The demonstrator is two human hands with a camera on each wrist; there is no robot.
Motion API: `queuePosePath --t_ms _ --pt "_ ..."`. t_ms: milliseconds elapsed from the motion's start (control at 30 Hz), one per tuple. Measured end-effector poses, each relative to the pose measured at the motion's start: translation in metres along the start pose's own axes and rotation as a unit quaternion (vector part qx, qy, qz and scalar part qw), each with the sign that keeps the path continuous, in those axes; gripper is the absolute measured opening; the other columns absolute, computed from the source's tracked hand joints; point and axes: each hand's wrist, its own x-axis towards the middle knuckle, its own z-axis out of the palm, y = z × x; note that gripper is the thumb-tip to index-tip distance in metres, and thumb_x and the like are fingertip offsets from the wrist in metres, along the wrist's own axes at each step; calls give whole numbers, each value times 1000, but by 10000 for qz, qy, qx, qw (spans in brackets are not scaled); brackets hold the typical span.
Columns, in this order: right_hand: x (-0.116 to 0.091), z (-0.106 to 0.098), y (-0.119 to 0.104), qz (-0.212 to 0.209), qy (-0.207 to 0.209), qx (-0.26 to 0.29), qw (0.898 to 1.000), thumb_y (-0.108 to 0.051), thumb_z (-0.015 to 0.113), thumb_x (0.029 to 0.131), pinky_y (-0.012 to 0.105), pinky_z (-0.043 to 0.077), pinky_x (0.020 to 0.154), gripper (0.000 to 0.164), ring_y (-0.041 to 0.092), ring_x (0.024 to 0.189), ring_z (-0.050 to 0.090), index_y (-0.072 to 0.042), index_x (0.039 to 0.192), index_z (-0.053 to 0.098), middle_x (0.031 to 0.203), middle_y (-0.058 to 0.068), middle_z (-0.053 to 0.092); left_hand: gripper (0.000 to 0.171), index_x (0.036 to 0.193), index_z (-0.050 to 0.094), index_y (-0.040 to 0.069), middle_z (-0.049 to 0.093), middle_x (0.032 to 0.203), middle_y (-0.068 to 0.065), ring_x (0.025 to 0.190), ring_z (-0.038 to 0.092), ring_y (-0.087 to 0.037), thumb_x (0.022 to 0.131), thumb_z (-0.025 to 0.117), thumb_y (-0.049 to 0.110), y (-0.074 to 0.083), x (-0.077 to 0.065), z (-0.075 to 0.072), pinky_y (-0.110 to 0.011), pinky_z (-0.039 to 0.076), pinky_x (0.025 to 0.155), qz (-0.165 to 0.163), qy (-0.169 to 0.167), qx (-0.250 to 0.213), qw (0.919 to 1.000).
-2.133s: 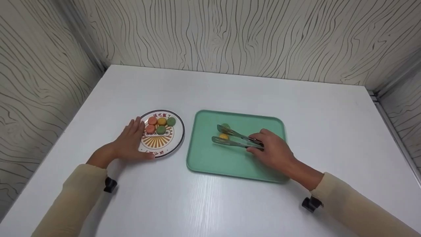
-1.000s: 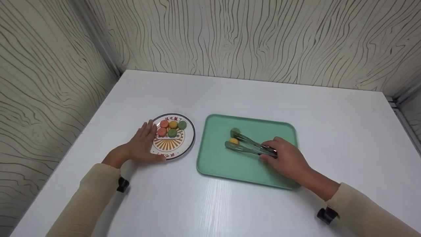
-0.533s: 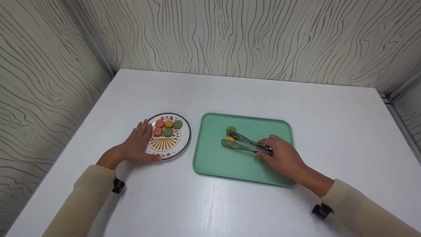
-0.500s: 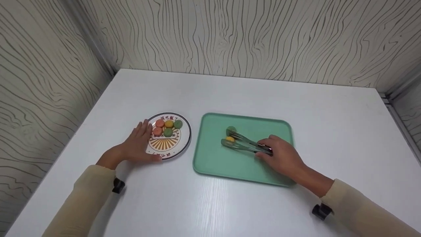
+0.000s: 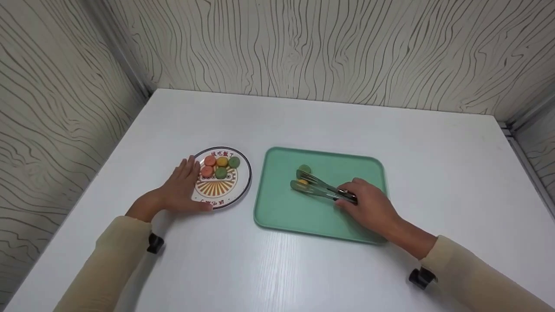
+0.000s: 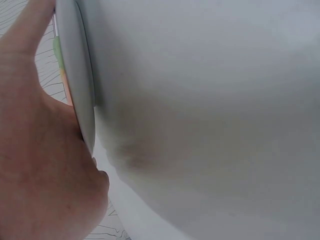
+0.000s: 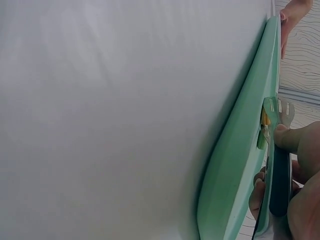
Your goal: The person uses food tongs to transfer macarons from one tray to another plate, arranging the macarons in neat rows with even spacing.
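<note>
At frame centre, the right hand (image 5: 368,208) grips slotted metal tongs (image 5: 318,187) whose long axis runs up-left, tips nearly closed around the small yellow macaron (image 5: 302,182) (1 green macaron (image 5: 305,168) just beyond) on the mint-green rectangular tray (image 5: 282,212).

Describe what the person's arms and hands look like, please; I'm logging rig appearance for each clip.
Both arms wear long, close-fitting pale beige sleeves that end at the wrists. The left hand and right hand are bare: no gloves, rings or watch visible. A small black device sits under the left forearm, and another black device under the right.
</note>
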Motion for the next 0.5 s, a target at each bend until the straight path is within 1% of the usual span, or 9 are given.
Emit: queuePosePath --t_ms 100,300,500 --pt "0 1 0 -2 8 11 10000 -23 81 89 28 40 63 27 10 70 45 -9 112 76 83 -5 56 134 157 -1 -11 -15 165 -29 151 -16 -48 80 71 71 -1 1 0 -61 -1 122 5 -8 -4 10000" --pt "-1 2 0 22 39 34 10000 -21 81 89 29 40 63 26 10 71 46 -9 112 76 84 -4 57 134 157 0 -12 -14 165 -30 151 -15 -48 79 72 70 -1 1 1 -63 1 121 52 83 28 9999" --pt "0 3 1 15 48 55 10000 -21 81 88 30 42 64 27 10 73 48 -8 112 76 86 -3 59 138 158 -3 -8 -17 166 -25 152 -18 -45 77 68 77 -5 4 5 -60 0 122 -83 -22 109 9999"
